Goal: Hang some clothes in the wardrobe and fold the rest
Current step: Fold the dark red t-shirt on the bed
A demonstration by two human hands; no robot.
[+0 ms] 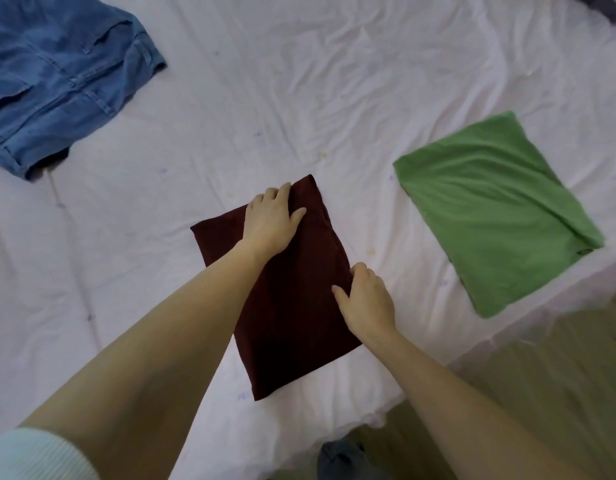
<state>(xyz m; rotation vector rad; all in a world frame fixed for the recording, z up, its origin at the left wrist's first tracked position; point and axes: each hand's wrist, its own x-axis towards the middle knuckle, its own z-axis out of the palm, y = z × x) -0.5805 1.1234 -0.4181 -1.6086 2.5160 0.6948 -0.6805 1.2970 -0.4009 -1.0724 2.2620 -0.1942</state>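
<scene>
Maroon garment (292,306) lies folded into a rectangle on the bed (265,98), close to the near edge and roughly midway along it, long axis slanting from near edge toward the bed's middle. Left hand (270,221) rests flat on its far end, fingers straight and spread, pressing the cloth, gripping nothing. Right hand (367,301) sits on the garment's right edge, about halfway along; thumb lies on top of the cloth, fingers bend down over the edge, appearing to hold the fold there, though the fingertips are hidden. Green garment (496,216), also folded into a rectangle, lies to the right near the bed's right corner, apart from the maroon one, tilted. Jeans (53,81), unfolded and rumpled, lie at the far left corner of the bed, well apart from both. White sheet is creased throughout. A pale sleeve (33,455) shows at the left arm's upper end. Greenish floor (541,375) lies beyond the near edge, with a dark cloth (344,459) on it, blurred.
</scene>
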